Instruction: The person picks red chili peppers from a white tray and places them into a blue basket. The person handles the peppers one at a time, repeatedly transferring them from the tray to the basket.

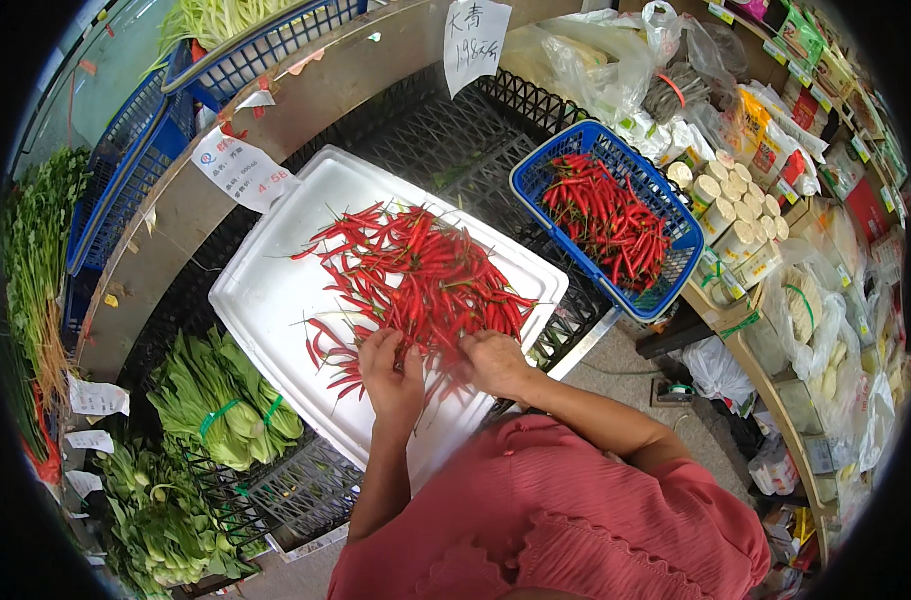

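A loose heap of red chilli peppers (418, 270) with green stems lies in a shallow white foam tray (268, 277) in front of me. My left hand (391, 375) reaches into the near edge of the heap, thumb and fingers bent around a few chillies. Just to its right, my right hand (496, 364) touches the heap with curled fingers. Blurred chillies show between and below the two hands. Whether either hand grips a chilli cannot be made out, as the fingertips are partly hidden. Beyond the tray's right corner, a blue plastic basket (609, 289) holds more red chillies (609, 221).
Black plastic crates (470, 161) support the tray. Bundled leafy greens (222, 405) lie at left, below a curved metal ledge (162, 247) with paper price tags (241, 169). Blue baskets (125, 172) stand beyond it. Packaged goods (733, 202) crowd a shelf at right.
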`<state>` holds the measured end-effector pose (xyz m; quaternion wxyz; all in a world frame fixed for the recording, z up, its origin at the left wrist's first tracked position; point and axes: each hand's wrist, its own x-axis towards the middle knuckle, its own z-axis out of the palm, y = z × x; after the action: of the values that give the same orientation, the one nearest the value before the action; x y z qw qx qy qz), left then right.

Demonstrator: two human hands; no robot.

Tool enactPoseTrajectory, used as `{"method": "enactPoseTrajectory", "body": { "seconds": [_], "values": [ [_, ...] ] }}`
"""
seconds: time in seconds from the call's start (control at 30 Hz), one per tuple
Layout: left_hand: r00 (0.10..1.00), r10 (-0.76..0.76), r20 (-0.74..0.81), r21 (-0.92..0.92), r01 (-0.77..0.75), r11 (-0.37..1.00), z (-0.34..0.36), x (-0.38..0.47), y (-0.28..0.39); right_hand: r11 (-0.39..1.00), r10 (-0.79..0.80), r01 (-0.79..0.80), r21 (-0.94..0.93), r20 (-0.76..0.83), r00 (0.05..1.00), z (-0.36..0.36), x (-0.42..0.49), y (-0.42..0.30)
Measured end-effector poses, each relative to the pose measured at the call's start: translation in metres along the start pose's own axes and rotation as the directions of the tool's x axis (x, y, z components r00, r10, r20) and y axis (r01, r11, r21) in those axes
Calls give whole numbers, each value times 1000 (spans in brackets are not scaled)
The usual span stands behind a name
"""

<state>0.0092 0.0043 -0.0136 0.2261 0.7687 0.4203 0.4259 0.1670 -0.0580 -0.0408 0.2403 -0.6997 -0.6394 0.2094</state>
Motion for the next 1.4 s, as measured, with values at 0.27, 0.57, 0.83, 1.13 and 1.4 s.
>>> {"method": "enactPoseTrajectory", "body": {
  "seconds": [0.27,0.57,0.83,1.13,1.4],
  "values": [
    [996,-70,60,-245,83,966,5,-9,-8,997,-48,51,56,-55,997,-12,2,3],
    [956,273,111,-2,-274,962,-5,6,20,894,97,-170,414,192,977,-40,-3,0],
    [933,160,323,-283,-66,957,4,2,18,412,53,-263,872,265,963,-82,-18,8],
    [890,-209,406,-658,443,609,12,-12,36,39,-19,-99,994,99,995,-62,-20,6],
    [889,-133,437,-700,429,571,26,-15,37,-117,105,20,993,-8,994,-78,-24,10]
  ]
}}
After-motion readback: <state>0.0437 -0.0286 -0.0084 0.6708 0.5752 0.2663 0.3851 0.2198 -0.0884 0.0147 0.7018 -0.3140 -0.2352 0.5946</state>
